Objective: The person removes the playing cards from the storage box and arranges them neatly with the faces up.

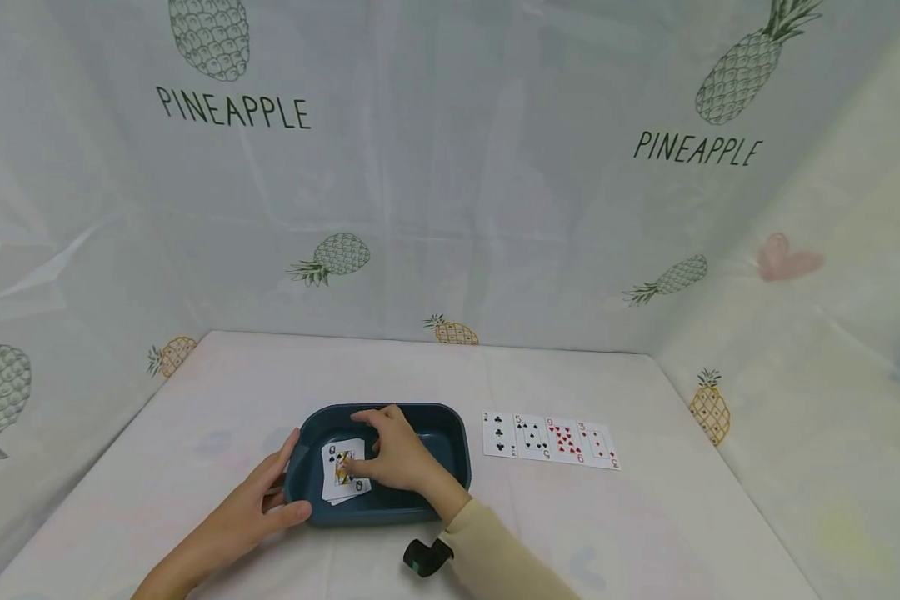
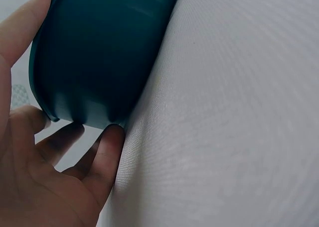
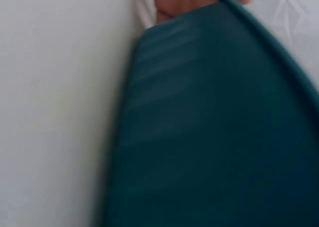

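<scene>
My left hand (image 1: 249, 505) grips the left end of a dark teal tray (image 1: 444, 437), with the thumb at its front corner and the fingers at its end wall. In the left wrist view, curled fingertips (image 2: 115, 132) touch that wall low down. A small pile of playing cards lies inside the tray at the left, topped by a black queen card (image 1: 339, 454). Over the tray reaches my right hand (image 1: 403, 454), its thumb on the queen's face and its index finger held apart. The tray's outer wall (image 3: 199, 112) hides this hand in the right wrist view.
To the right of the tray, a slightly overlapping row of face-up cards (image 1: 531, 437) lies on the white cloth-covered table (image 1: 645, 525). A black wrist device (image 1: 427, 557) sits at the right cuff. Pineapple-print curtains (image 1: 450, 183) hang behind and at both sides.
</scene>
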Motion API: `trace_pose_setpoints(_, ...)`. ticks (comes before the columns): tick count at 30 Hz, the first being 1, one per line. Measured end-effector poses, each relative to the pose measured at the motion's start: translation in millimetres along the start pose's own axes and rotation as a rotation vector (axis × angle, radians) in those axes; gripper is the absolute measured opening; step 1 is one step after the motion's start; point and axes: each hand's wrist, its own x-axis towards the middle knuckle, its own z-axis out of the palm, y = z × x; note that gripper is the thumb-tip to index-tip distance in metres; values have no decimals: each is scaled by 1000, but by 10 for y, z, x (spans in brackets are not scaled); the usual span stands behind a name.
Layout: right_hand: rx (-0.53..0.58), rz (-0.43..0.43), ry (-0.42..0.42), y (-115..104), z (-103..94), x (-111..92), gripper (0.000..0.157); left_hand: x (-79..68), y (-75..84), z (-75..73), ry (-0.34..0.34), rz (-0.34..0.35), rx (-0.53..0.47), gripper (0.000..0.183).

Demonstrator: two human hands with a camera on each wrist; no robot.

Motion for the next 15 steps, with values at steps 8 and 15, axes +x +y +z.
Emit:
trace_pose_setpoints(8, -202, -13, -58, -27, 72, -31, 76, 18, 15, -14, -10, 14, -19, 99)
trace_pose_setpoints(15, -317, -10, -115, -28, 114, -48, 82, -11, 19, 0, -14, 16, -44, 98)
